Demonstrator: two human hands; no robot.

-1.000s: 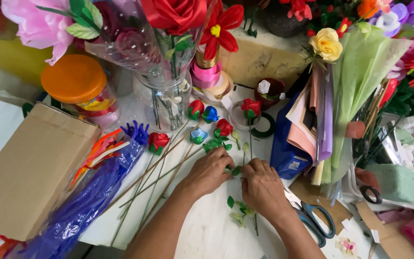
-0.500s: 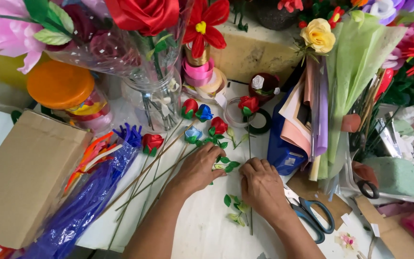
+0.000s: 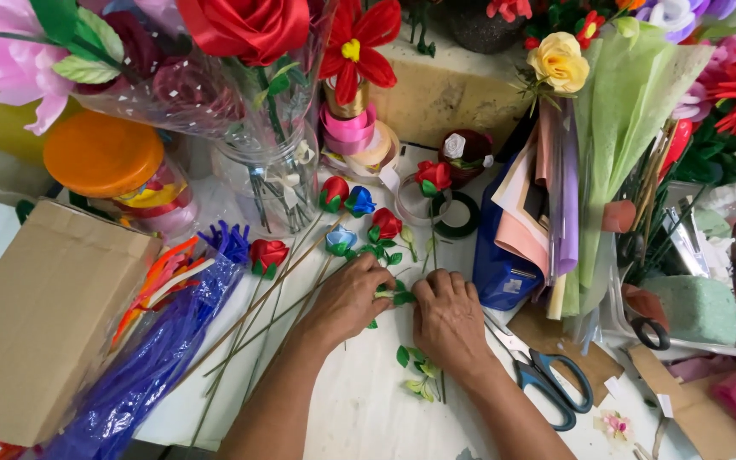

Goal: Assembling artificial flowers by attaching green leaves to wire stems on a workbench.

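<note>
While hands (image 3: 402,311) pinch leaves (image 3: 393,296), jar (image 3: 278,183) holds stems.

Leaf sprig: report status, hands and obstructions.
Left hand and right hand pinch green leaf sprig on white table. Skewer-stemmed ribbon roses crowd left; scissors right.

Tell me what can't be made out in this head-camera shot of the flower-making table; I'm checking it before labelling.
- What the fingertips of the left hand and right hand pinch: only green leaves show between them, and the knuckles hide each grip.
- Contents of the cardboard box: it is closed, and the left and bottom edges cut it off.
- Pink flower: cut by the top-left edge.
- Scissors: the right wrist covers the blade tips.
</note>
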